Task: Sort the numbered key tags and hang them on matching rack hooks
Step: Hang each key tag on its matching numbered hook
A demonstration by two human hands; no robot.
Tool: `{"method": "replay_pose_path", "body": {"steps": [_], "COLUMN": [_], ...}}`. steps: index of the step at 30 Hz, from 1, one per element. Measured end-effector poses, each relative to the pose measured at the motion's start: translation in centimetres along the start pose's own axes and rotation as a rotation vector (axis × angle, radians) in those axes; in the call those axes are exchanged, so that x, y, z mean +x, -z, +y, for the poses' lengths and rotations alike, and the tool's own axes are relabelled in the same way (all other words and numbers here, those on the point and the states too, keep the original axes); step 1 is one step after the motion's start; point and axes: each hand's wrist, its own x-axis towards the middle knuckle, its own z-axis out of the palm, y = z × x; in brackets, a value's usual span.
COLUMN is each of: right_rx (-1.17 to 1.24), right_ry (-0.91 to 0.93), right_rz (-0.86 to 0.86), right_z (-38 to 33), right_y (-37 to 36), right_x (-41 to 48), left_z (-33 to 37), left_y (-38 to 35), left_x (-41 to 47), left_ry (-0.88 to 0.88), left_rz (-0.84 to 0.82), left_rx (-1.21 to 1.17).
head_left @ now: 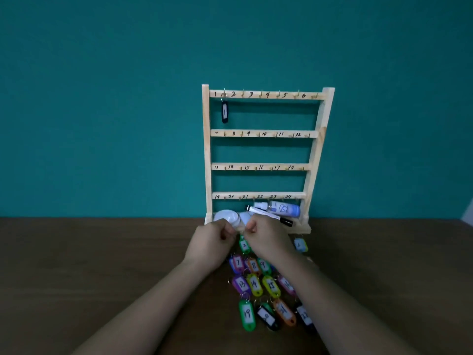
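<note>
A wooden rack (261,134) with four numbered hook rows stands on the table against the wall. A dark tag marked 1 (224,112) hangs from the first hook. Several coloured numbered tags (258,285) lie in rows on the table in front of the rack. My left hand (210,245) and my right hand (268,239) meet just in front of the rack's base, fingers curled, pinching at the ring end of a green tag marked 2 (244,245) that hangs down between them. The ring itself is hidden by my fingers.
On the rack's bottom shelf lie a white bulb-like object (226,217), a black-and-white marker pen (271,215) and a small bottle with a blue label (284,208). The brown table (102,265) extends left and right. A teal wall (128,98) stands behind.
</note>
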Motion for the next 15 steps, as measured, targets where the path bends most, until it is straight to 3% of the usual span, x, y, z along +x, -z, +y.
{"method": "replay_pose_path", "body": {"steps": [15], "right_rx": [-0.244], "right_ry": [-0.018], "right_rz": [-0.072], "right_z": [0.4], "right_y": [-2.2], "right_x": [-0.4], "left_z": [-0.5], "left_y": [-1.6], "left_x": [-0.6], "left_ry": [0.019], "left_rz": [0.012], "left_rx": [0.051]}}
